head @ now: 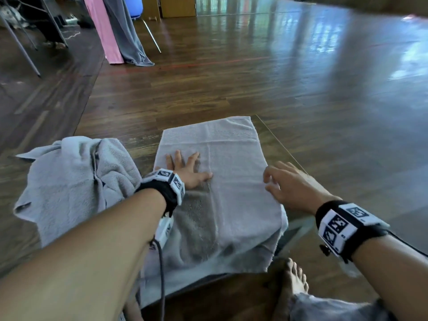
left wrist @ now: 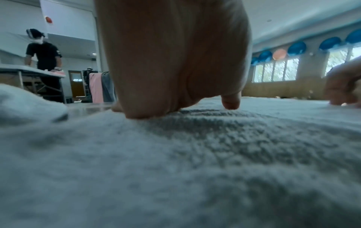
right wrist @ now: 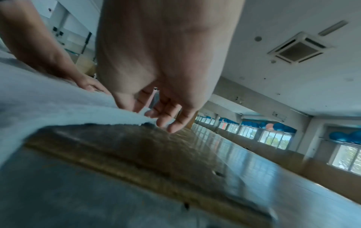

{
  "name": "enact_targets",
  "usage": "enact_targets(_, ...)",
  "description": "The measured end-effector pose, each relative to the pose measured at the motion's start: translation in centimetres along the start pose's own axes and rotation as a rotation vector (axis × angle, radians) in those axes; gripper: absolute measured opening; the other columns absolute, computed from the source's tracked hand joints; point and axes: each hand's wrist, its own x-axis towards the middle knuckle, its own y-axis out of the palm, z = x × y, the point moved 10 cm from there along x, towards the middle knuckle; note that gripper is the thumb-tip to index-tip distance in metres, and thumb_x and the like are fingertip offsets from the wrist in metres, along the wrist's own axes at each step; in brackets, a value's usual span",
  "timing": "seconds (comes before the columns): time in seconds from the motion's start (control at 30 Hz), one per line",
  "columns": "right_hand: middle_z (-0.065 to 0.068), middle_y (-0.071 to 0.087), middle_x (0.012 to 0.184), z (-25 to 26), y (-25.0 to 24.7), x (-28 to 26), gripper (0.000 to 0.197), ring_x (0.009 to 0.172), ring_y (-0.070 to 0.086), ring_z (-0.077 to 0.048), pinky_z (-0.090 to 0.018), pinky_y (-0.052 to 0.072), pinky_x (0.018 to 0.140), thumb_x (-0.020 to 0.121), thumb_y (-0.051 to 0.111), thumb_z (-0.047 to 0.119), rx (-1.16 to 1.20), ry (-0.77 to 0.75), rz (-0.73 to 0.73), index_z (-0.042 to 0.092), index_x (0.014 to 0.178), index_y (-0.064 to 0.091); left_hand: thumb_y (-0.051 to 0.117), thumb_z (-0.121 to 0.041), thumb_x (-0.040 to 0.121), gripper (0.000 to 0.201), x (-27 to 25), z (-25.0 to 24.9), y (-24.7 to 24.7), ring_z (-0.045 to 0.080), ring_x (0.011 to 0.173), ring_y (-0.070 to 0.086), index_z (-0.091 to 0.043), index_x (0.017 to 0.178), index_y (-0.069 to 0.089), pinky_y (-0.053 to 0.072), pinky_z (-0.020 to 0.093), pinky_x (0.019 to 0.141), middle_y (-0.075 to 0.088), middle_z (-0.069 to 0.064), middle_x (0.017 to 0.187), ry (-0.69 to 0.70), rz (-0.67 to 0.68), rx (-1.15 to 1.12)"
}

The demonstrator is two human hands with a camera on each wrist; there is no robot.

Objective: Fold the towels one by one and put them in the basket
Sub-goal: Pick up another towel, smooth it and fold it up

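A light grey towel lies spread flat on a low glass-topped table, its near end hanging over the table's front edge. My left hand lies flat on its left half, fingers spread and pressing down; the left wrist view shows the palm on the terry cloth. My right hand hovers at the towel's right edge with fingers loosely bent and nothing held; in the right wrist view its fingertips hang just above the towel edge. No basket is in view.
A crumpled grey towel is heaped on the table's left side. My bare foot is below the table's front. Pink and grey cloths hang at the back left beside metal legs. Wooden floor stretches beyond.
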Motion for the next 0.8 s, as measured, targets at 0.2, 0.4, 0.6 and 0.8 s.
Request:
enact_targets(0.2,0.01,0.049,0.103,1.4,-0.4,-6.6,0.01,0.101,0.051,-0.02,-0.036,0.044,0.079,0.094,0.053,0.028,0.047,-0.082,-0.127,0.027,0.103,0.05,0.037,-0.065,0.095,0.075,-4.2,-0.7,-1.4,0.033,0.152,-0.015,-0.037,0.156,0.003,-0.001,0.054,0.122,-0.017,0.008,0.165,0.111,-0.181,0.011)
enact_targets(0.4,0.005,0.057,0.104,0.8,0.1,-9.2,0.007,0.103,0.054,-0.022,-0.04,0.051,0.078,0.096,0.053,0.029,0.026,0.031,-0.197,0.022,0.097,0.056,0.046,-0.061,0.093,0.06,-9.4,-1.2,1.5,0.033,0.151,-0.004,-0.042,0.146,0.024,0.005,0.055,0.12,-0.009,0.005,0.165,0.167,-0.175,0.163)
enact_targets(0.6,0.001,0.057,0.099,-0.7,-0.1,-10.2,0.01,0.089,0.054,-0.027,-0.037,0.042,0.072,0.092,0.047,0.014,0.038,0.204,-0.206,0.022,0.093,0.052,0.043,-0.063,0.093,0.064,-12.2,2.4,1.9,0.037,0.146,0.016,-0.035,0.147,0.026,0.017,0.053,0.118,0.011,0.009,0.16,0.033,-0.248,0.197)
enact_targets(0.8,-0.005,0.059,0.093,-0.9,0.6,-11.7,0.006,0.082,0.058,-0.033,-0.039,0.044,0.072,0.087,0.047,0.013,0.014,0.334,-0.159,0.016,0.088,0.052,0.053,-0.052,0.09,0.058,-14.3,3.8,1.2,0.037,0.138,0.026,-0.022,0.138,0.038,0.026,0.049,0.114,0.032,0.015,0.148,0.038,-0.326,0.215)
